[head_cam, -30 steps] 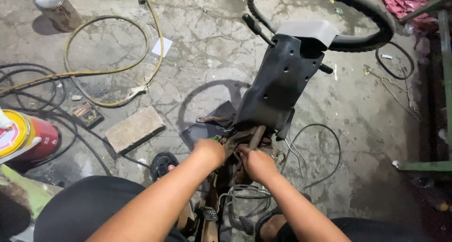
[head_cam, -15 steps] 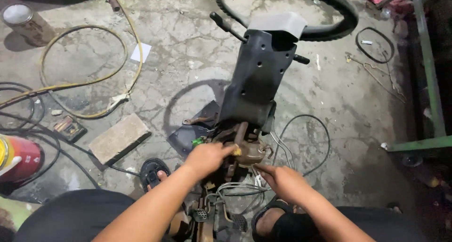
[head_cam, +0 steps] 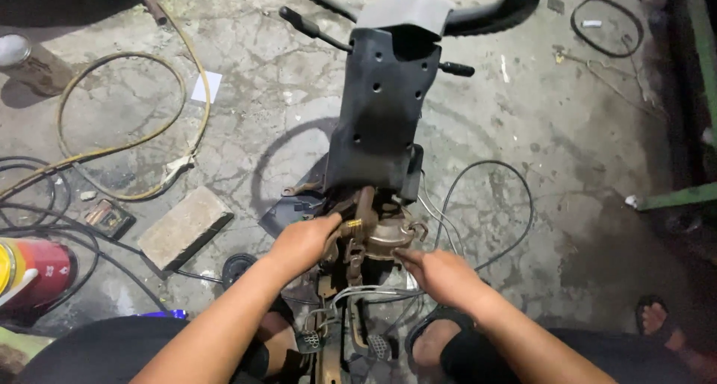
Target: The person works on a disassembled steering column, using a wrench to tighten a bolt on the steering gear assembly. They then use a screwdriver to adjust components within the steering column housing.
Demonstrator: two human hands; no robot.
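Pointing away lengthwise, steering column [head_cam: 385, 123] under hands [head_cam: 299, 242]

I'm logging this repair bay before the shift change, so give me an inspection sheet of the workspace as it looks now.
Surface: cracked, stained concrete floor.
Job's things: steering column assembly lying on the floor, black shroud on top, steering wheel at the far end; rusty bracket at the near end.
Clutter: flat stone block, red canister, white paper scrap.
Grippers: left hand grips the bracket; right hand touches its lower edge with its fingers.
Cables: yellow hose coiled at left; black cable looped at right.
Surroundings: green metal frame; another person's sandalled foot.
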